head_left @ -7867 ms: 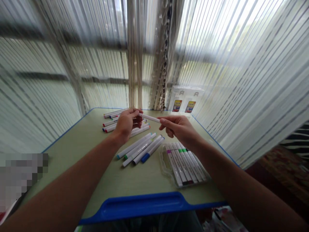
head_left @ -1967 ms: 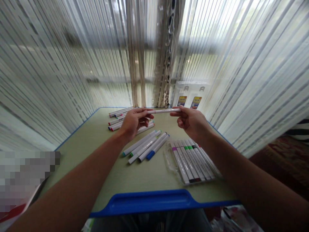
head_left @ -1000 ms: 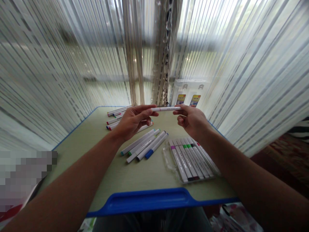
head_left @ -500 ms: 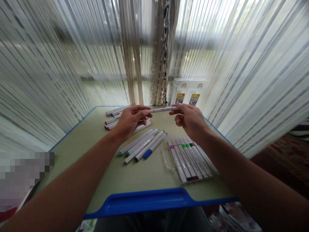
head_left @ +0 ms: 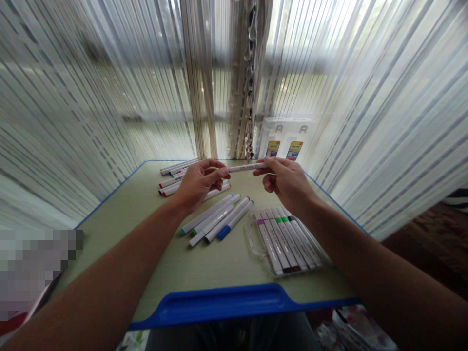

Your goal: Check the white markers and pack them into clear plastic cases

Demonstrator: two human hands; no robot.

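A white marker (head_left: 245, 167) is held level above the far part of the table, one end in each hand. My left hand (head_left: 204, 181) pinches its left end between thumb and fingers. At the other end, my right hand (head_left: 283, 176) is closed on the barrel, and its fingertips hide that tip. Below and between the hands, several loose markers (head_left: 219, 219) lie slanted side by side, one with a blue cap. More markers (head_left: 171, 183) lie behind my left hand, partly covered by it. Under my right forearm sits a clear case (head_left: 256, 246) holding a row of white markers (head_left: 283, 239).
The pale table (head_left: 175, 273) has a blue front edge with a shallow groove (head_left: 223, 301). An upright clear plastic case (head_left: 288, 129) with yellow labels stands at the back right. String curtains (head_left: 146, 87) hang close around the far side.
Both hands stay nearly in place with the marker between them. The right hand and the marker have shifted very slightly left and down.
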